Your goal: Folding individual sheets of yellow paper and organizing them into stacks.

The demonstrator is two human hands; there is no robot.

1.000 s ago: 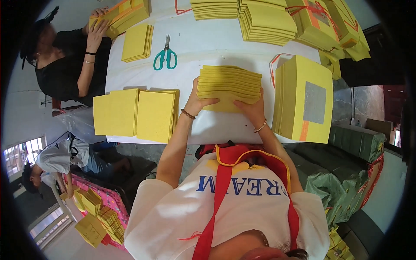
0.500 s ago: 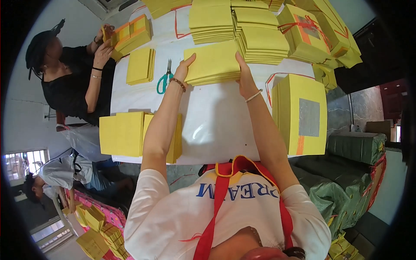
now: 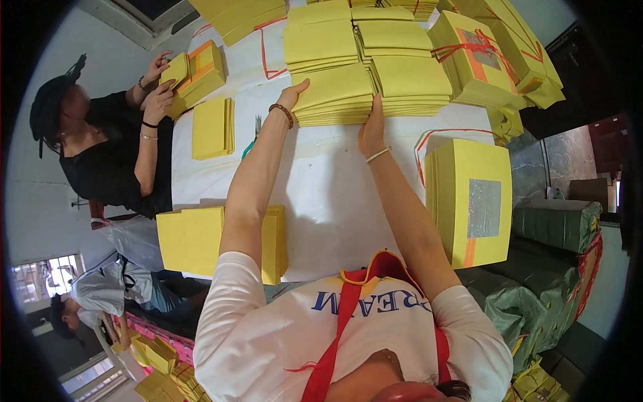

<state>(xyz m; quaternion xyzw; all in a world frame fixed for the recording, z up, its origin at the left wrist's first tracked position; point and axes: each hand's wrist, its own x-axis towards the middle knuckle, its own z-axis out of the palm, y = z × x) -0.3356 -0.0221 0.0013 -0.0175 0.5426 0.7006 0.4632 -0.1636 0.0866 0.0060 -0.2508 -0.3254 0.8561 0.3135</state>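
At the near end of the left column of yellow stacks, a stack of folded yellow paper [image 3: 333, 90] sits between my two hands. My left hand [image 3: 292, 97] grips its left edge, thumb on top. On its right side, by the near corner, my right hand [image 3: 372, 132] presses, fingers pointing into the narrow gap beside the neighbouring yellow stack [image 3: 411, 79]. Both hands' lower fingers are partly hidden. Teal-handled scissors [image 3: 257, 126] lie left of my left forearm, which covers part of them.
A co-worker [image 3: 100, 134] at the left handles yellow paper over a yellow block [image 3: 199, 75]. Small stacks [image 3: 213, 128] [image 3: 191, 238] lie on the white table [image 3: 328, 194]. A large yellow bundle [image 3: 462, 208] stands at right, with red-tied bundles [image 3: 472, 63] behind. Green wrapped bales [image 3: 552, 268] are beyond.
My hands have carried the paper stack away from me, up against the other stacks. My right hand has slid to its near right corner. The view has shifted slightly.
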